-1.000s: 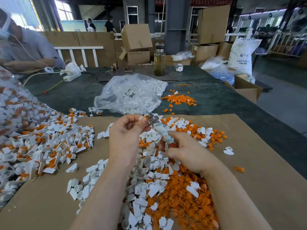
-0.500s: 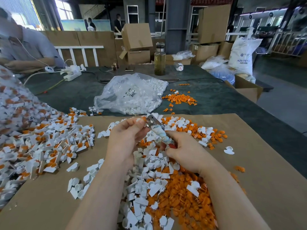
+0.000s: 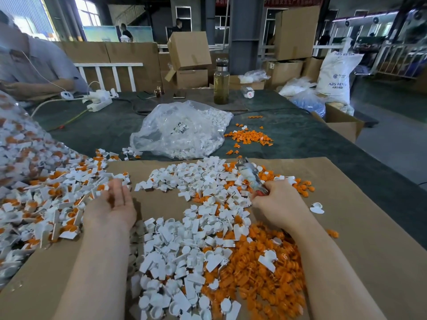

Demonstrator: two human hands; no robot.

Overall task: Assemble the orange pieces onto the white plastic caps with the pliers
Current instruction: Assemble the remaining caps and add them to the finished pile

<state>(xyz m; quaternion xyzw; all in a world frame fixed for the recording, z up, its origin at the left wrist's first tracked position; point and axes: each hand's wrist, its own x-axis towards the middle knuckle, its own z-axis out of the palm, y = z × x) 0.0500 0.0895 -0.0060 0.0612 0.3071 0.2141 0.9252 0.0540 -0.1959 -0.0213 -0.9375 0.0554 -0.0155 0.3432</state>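
While the left hand (image 3: 113, 199) hovers palm up and loose-fingered at the edge of the finished pile (image 3: 41, 199), holding nothing, the head view suggests a pause between two assemblies: one cap appears just dropped off, and the next move calls for picking a fresh white cap (image 3: 203, 192) and an orange piece (image 3: 261, 262) from the mixed heap right of that pile. The right hand (image 3: 279, 202) grips the pliers (image 3: 250, 176) by their handles over the heap; their long axis tilts up and away, nose pointing toward the clear bag (image 3: 180, 130).
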